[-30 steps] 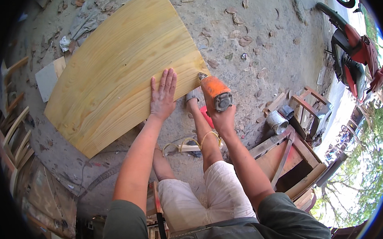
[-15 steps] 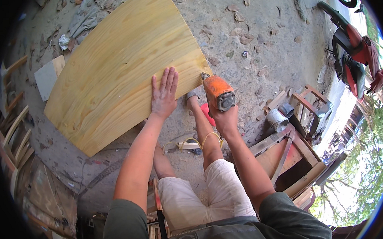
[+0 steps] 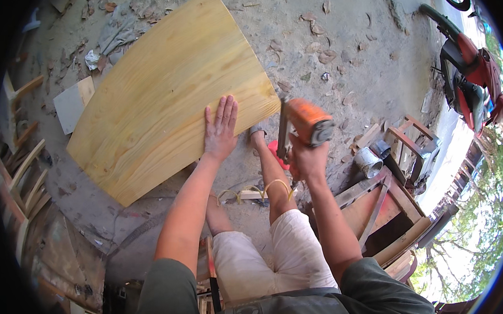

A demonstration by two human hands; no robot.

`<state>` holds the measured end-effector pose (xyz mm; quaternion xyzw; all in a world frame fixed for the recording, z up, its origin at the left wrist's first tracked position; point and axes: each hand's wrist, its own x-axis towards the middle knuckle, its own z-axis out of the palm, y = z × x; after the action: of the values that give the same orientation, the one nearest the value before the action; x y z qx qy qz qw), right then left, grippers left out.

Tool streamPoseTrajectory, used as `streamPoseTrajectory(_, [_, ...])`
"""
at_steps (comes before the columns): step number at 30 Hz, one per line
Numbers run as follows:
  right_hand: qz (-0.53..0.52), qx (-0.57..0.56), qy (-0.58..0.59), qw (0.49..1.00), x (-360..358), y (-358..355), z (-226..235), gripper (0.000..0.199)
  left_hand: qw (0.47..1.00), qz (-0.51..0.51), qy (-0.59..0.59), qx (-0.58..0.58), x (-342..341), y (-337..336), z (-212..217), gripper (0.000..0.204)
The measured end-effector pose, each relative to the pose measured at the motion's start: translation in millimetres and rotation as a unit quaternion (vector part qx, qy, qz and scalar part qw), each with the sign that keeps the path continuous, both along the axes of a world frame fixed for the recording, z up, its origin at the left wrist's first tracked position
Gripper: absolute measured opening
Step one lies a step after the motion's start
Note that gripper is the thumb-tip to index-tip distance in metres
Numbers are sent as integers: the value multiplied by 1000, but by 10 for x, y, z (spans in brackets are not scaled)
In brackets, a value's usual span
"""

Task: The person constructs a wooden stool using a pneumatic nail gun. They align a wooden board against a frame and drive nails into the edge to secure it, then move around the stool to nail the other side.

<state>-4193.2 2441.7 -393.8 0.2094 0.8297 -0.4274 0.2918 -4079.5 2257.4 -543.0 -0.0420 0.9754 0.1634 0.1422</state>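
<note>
scrap board (image 3: 70, 111), grey-white, lies on the ground beyond the left end of the wooden panel (image 3: 170, 93), which takes up the upper middle of the view with its narrow corner pointing right. the left hand (image 3: 221, 135) rests flat on it near the lower right edge, fingers straight and almost together, gripping nothing; that broad palm looks a sound way to steady the wood, best kept well clear of the tool's nose. just below runs a yellow coiled hose (image 3: 275, 181), crossing the shin; slack there should be kept off the feet. the orange nail gun (image 3: 309, 121), blurred, has its nose beside the panel's right corner; touching or not, i cannot tell. the right hand (image 3: 307, 157) is closed firmly round its handle, trigger finger hidden. a square, still nose and a finger off the trigger until seated would serve well. further right sits a metal can (image 3: 368, 162).
</note>
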Motion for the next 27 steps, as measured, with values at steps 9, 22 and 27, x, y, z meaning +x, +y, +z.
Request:
streamPoseTrajectory(9, [84, -112, 6, 990, -1446, 272, 979, 34, 996, 21, 31, 80, -113, -147, 268, 107])
streamPoseTrajectory(22, [74, -248, -73, 963, -2179, 283, 909, 43, 927, 345, 131, 64, -2019, -2499, 121, 63])
streamPoseTrajectory(27, [224, -231, -100, 942, -2720, -223, 644, 55, 872, 477, 100, 40, -1057, -2812, 115, 64])
